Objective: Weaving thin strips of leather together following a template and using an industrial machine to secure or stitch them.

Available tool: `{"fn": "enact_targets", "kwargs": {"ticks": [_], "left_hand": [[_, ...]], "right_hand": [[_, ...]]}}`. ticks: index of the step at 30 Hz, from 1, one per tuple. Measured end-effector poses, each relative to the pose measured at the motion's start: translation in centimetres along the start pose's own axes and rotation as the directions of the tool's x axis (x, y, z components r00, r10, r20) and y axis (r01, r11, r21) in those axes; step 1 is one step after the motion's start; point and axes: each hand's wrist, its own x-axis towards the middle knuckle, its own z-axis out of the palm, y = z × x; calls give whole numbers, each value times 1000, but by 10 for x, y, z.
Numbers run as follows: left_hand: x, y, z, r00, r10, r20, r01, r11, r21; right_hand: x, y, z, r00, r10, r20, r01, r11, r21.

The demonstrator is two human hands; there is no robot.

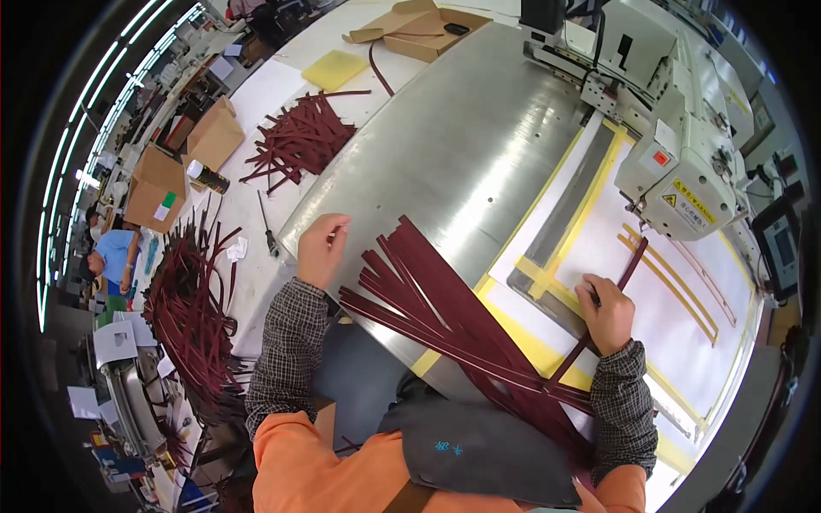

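A dark red strip point(630, 267) runs slantwise across a white panel point(637, 321) edged in yellow tape, its far end near the underside of a sewing-machine head point(676, 188). The person's right hand point(609, 315) appears to grip it midway, thumb and fingers drawn in, seemingly to steady the limp length, though the knuckles hide the exact contact. Slim tan bars point(684, 299) lie beside it on the panel. A fanned bundle of strips point(453, 316), flat and fabric-like with paler edges, rests over the near edge of a smooth, shiny steel plate point(445, 145), probably for easy reach. The left hand point(321, 248) hangs above the plate's left edge, fingers half curled, nothing seen in it. Beyond, on the white worktop point(248, 201), sit a tangled heap point(304, 137), a screwdriver point(269, 231), a yellow pad point(336, 70) and an open cardboard box point(419, 43).
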Motion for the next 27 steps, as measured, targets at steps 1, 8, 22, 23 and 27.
{"fn": "enact_targets", "kwargs": {"ticks": [1, 8, 22, 23, 27], "left_hand": [[-11, 32, 4, 992, 105, 71, -104, 994, -14], [-55, 103, 17, 864, 222, 453, -192, 975, -111], [-79, 91, 54, 789, 519, 330, -552, 833, 10], [-76, 92, 55, 783, 525, 334, -556, 831, -4], [-69, 92, 53, 706, 613, 356, -667, 743, 44]], "right_hand": [[1, -5, -10, 997, 53, 61, -54, 998, 19], [1, -14, -40, 939, 208, 275, -251, 959, 130], [-99, -82, -50, 935, 58, 350, -61, 998, -3], [-102, -80, -48, 934, 73, 350, -73, 997, -12], [-106, -76, -45, 957, 37, 287, -10, 995, -95]]}}
